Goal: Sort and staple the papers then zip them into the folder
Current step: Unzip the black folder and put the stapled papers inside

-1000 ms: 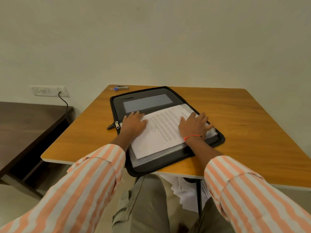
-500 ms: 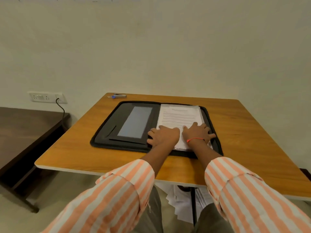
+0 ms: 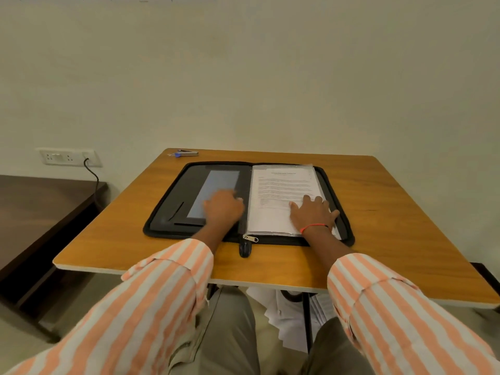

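Papers (image 3: pixel 284 190) seated in open folder (image 3: pixel 176 201); zip (image 3: pixel 250 238) not yet closed; right grip (image 3: pixel 311 212) spread flat on papers; left grip (image 3: pixel 223 209) blurred, state unclear.

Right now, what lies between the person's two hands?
Head view: between left hand and right hand lie the spine of the open black zip folder and the left margin of the white printed paper.

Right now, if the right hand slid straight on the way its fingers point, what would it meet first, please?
The right hand lies flat on the papers; sliding on, it would ride up the page and probably reach the far rim of the folder first.
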